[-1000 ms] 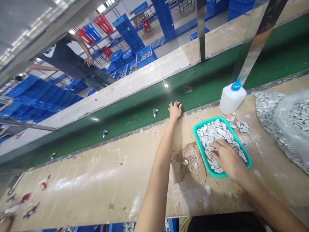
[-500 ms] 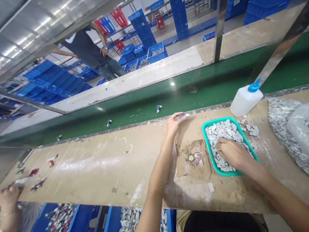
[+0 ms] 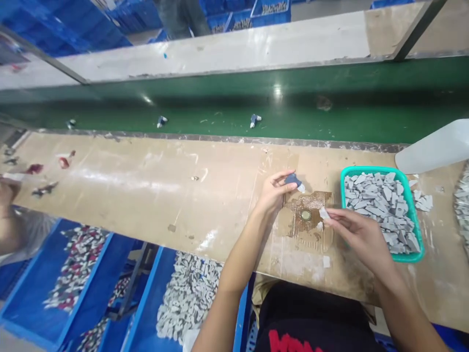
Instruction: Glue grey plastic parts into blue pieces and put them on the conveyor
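Between the thumb and fingers of my left hand (image 3: 274,191) is a small dark blue piece (image 3: 293,180) with a whitish tip. My right hand (image 3: 357,232) pinches a small light grey flat piece (image 3: 324,213) by its edge, apart from the blue one. Below and between the hands, a small round cap-like thing (image 3: 305,214) sits on a stained, torn patch of cardboard (image 3: 318,200). Just right of my right hand stands a green plastic basket (image 3: 413,208), filled with similar grey pieces (image 3: 383,203); my wrist covers its lower left part.
Along the far side runs a green belt (image 3: 220,120) carrying several small blue-white pieces. A white bottle (image 3: 436,146) stands behind the basket. Blue bins (image 3: 139,298) of pieces sit below the table's front edge. Another person's hand (image 3: 5,193) is at the far left.
My right hand has come out of the basket, leftward, with a grey piece. My left hand has turned and brought the blue piece nearer. The view has tilted down.
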{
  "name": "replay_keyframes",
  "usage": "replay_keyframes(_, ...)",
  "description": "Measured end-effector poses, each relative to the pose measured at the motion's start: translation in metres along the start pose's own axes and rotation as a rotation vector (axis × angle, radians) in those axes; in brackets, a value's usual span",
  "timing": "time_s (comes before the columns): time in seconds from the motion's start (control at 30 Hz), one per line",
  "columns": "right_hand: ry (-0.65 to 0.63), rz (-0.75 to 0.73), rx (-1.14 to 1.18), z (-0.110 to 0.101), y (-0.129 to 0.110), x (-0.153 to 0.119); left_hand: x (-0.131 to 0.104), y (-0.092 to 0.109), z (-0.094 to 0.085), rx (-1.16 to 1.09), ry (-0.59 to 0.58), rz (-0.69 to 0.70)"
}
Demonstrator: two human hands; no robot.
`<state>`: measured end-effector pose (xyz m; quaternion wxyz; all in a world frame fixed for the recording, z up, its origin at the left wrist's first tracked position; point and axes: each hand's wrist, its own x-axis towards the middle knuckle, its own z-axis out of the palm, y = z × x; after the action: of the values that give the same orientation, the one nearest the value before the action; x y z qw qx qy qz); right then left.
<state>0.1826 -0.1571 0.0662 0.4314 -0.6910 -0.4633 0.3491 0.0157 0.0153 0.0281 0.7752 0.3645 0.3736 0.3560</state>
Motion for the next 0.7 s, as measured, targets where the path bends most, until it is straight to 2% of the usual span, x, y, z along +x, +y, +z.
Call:
replay_keyframes(0.07,-0.018,0.009,-0.051,0.013,0.002,0.003,0.000,0.001,-0.002,-0.057,-0.045,0.008)
replay_keyframes(0.17,0.021,-0.027,-0.237,0.024,0.005,0.005,0.000,0.004,-0.005,-0.127,-0.077,-0.026)
replay_keyframes(0.27,0.051,-0.174,-0.441,0.030,0.003,0.005,-0.002,0.007,-0.004,-0.153,-0.066,-0.023)
replay_keyframes(0.4,0.010,-0.359,-0.609,0.035,0.000,0.004,-0.006,0.012,-0.002,-0.107,-0.093,0.018)
replay_keyframes(0.6,-0.038,-0.389,-0.731,0.038,0.002,0.004,-0.009,0.016,0.000,-0.101,-0.252,0.005)
replay_keyframes(0.7,-0.059,-0.393,-0.744,0.039,0.002,0.004,-0.008,0.015,0.001,-0.108,-0.295,-0.001)
